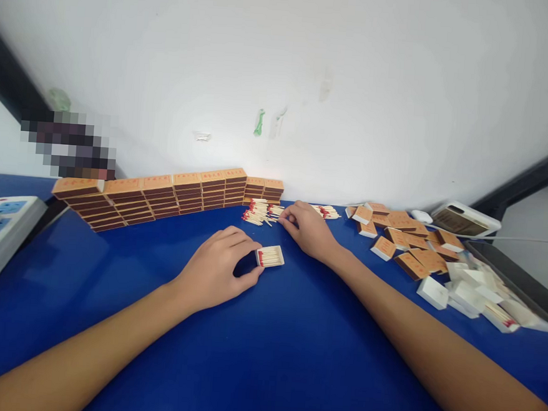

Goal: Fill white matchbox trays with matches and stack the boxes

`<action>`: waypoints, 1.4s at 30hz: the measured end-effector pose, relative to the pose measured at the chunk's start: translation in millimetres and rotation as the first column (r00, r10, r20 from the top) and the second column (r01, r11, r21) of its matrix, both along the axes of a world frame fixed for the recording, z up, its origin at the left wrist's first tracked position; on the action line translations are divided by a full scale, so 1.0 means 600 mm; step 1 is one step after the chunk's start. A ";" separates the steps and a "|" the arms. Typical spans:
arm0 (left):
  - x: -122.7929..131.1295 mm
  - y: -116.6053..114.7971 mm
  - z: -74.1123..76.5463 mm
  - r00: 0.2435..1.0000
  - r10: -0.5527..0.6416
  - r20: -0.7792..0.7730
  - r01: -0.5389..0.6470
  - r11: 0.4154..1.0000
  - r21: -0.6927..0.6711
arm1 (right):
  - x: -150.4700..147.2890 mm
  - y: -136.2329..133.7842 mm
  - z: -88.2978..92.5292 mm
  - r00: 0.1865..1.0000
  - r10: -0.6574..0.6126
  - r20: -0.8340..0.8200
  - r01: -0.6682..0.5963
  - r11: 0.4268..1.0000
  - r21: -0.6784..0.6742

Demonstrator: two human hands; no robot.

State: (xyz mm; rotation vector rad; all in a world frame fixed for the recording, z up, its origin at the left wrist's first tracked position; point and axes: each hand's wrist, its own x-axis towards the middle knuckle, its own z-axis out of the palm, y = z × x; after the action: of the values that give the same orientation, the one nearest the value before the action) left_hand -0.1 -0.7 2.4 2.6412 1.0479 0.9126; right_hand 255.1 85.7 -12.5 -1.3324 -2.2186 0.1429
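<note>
My left hand [225,261] pinches the left end of a small white matchbox tray [280,264] between thumb and fingers. The tray lies on the blue table, and a row of red-headed matches [270,256] rests in it. Farther back, my right hand [307,230] has its fingers curled together at the right edge of a loose pile of matches [257,212]. Its fingertips touch or nearly touch the pile; whether a match is between them is too small to tell. Another heap of matches [327,212] lies just behind that hand, partly hidden by it.
Stacked matchboxes [162,194] form a long wall at the back left. Loose orange matchbox sleeves [408,230] and white trays [467,297] are heaped on the right. Near them are a dark phone [517,279], a white device [465,217] and a cable. A power strip [5,224] stands at far left.
</note>
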 end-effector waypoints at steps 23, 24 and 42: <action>0.001 0.004 -0.003 0.994 0.105 0.025 -0.106 0.994 0.012 | -0.023 -0.109 0.044 0.963 0.267 0.038 -0.267 0.964 -0.016; 0.000 0.004 -0.003 0.994 0.108 0.025 -0.109 0.994 0.012 | -0.025 -0.111 0.044 0.960 0.275 0.053 -0.274 0.962 -0.014; 0.001 0.002 -0.007 0.997 0.069 0.015 -0.069 0.998 -0.003 | 0.001 -0.048 0.023 0.996 0.088 -0.008 -0.088 0.994 0.067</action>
State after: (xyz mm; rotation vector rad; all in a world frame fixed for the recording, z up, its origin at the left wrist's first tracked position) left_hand 0.3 0.4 -1.5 2.6072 1.1428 0.9424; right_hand 255.9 56.9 1.2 -1.1964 -2.2537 0.1072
